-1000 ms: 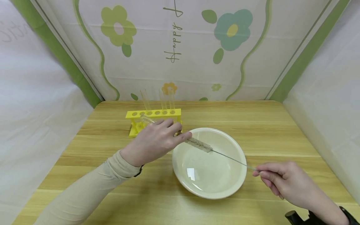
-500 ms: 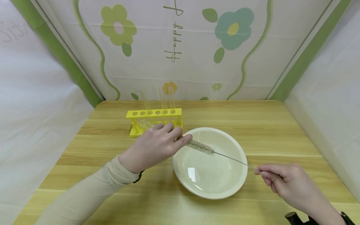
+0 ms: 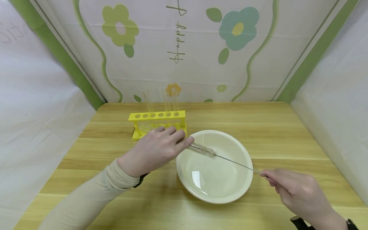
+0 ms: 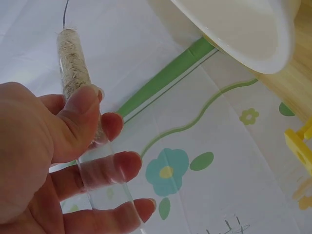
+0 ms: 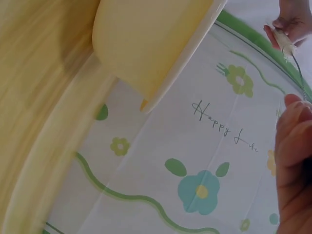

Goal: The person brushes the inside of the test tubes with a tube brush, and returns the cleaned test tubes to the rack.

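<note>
My left hand point(image 3: 158, 148) holds a clear test tube point(image 4: 105, 178) at a slant above the basin's left rim, thumb and fingers round the glass. Inside the tube's mouth sits the pale bristle head of a test tube brush point(image 4: 73, 58), with a few bristles poking out at the end. The thin twisted wire handle point(image 3: 234, 162) runs down to the right over the basin. At its far end my right hand point(image 3: 299, 191) pinches the wire between thumb and fingers. Part of the tube is hidden behind my left hand in the head view.
A cream basin point(image 3: 214, 198) with water in it stands mid-table below the tube. Behind the left hand is a yellow test tube rack point(image 3: 133, 117) with 3 upright test tubes. White printed cloth walls point(image 3: 198, 73) border the wooden table point(image 3: 276, 134).
The bristle head sits slightly deeper in the tube, and the right hand has turned on the wire. The left hand with the tube has shifted slightly down and left.
</note>
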`<state>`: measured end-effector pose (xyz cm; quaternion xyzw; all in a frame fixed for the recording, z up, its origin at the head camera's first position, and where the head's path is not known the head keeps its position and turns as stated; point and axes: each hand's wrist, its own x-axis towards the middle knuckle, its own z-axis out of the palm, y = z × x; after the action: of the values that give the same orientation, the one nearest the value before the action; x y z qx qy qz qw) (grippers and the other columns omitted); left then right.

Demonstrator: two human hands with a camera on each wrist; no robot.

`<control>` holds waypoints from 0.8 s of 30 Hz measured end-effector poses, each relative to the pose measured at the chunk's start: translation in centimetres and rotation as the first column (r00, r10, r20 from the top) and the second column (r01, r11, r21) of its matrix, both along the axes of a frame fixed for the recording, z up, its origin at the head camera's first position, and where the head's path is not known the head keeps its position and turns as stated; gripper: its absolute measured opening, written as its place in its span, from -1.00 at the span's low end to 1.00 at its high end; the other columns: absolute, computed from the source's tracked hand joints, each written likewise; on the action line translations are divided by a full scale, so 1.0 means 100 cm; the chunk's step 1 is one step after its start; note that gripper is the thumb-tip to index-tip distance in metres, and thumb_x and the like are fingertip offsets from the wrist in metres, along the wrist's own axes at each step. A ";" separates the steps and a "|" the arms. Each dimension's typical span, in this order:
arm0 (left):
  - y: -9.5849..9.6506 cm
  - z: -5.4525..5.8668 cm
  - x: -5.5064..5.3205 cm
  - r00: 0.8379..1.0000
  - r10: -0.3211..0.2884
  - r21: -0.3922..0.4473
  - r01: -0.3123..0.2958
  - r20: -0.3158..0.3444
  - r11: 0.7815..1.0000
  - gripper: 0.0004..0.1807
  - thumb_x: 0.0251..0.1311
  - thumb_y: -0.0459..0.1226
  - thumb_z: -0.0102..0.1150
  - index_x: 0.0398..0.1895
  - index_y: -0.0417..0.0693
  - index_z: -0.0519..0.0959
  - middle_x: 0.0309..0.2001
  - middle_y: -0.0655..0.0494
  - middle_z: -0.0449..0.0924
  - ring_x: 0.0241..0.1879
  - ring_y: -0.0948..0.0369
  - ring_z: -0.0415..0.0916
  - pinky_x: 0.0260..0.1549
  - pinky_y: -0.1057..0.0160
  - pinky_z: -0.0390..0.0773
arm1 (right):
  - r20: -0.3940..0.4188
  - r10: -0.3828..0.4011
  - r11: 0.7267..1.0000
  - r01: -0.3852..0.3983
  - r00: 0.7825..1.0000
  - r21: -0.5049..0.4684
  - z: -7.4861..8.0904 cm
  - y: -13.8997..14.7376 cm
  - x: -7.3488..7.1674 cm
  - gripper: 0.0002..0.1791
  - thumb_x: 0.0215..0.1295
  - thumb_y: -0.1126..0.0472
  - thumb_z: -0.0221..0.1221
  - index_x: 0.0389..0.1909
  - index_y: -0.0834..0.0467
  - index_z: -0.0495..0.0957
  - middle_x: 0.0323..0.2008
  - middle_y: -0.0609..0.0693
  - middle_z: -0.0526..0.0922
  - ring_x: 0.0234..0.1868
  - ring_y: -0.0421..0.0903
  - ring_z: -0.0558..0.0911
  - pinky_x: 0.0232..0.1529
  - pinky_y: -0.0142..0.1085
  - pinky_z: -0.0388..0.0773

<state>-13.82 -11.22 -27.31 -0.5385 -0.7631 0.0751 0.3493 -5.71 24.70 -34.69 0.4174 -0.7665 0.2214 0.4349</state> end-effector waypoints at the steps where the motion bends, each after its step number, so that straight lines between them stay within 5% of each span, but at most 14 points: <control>1: 0.000 0.001 0.000 1.000 0.002 -0.003 -0.002 0.001 1.000 -0.82 0.33 -0.47 0.10 -0.07 -0.14 0.58 -0.39 0.09 0.47 -0.58 0.19 0.33 -0.66 0.35 0.37 | -0.034 0.000 1.000 0.000 0.999 -0.006 0.001 -0.002 0.000 -0.59 0.54 0.27 -0.12 -0.35 0.28 0.68 -0.64 -0.21 0.46 -0.66 -0.40 0.38 -0.68 -0.61 0.35; 10: -0.003 0.004 0.002 0.999 0.029 -0.044 -0.027 0.040 0.999 -0.78 0.24 -0.42 0.26 -0.06 -0.11 0.60 -0.34 0.11 0.54 -0.55 0.17 0.40 -0.68 0.35 0.38 | -0.221 -0.084 0.996 0.082 0.972 -0.017 0.008 -0.014 -0.001 -0.57 0.33 0.46 -0.14 -0.08 0.19 0.70 -0.74 -0.16 0.32 -0.78 -0.32 0.28 -0.85 -0.51 0.20; 19: -0.003 0.004 0.000 0.997 0.032 -0.041 -0.029 0.072 0.999 -0.79 0.25 -0.41 0.27 -0.06 -0.10 0.61 -0.35 0.12 0.56 -0.56 0.17 0.40 -0.73 0.37 0.30 | -0.299 -0.068 0.997 0.078 0.952 0.021 0.008 -0.018 -0.007 -0.62 0.22 0.55 -0.18 -0.31 0.35 0.65 -0.68 0.00 0.47 -0.81 -0.17 0.35 -0.89 -0.40 0.20; 24: -0.003 0.004 0.000 0.997 0.041 -0.057 -0.037 0.068 0.998 -0.83 0.27 -0.42 0.24 -0.10 -0.11 0.59 -0.36 0.13 0.56 -0.58 0.17 0.39 -0.75 0.37 0.27 | -0.372 -0.037 0.998 0.054 0.927 0.035 0.008 -0.019 -0.009 -0.60 0.19 0.59 -0.17 -0.23 0.39 0.66 -0.67 0.05 0.49 -0.83 -0.14 0.29 -0.91 -0.38 0.18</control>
<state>-13.84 -11.49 -26.89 -0.5354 -0.7827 0.0843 0.3060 -6.64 22.83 -33.85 0.4434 -0.6847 0.1113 0.5676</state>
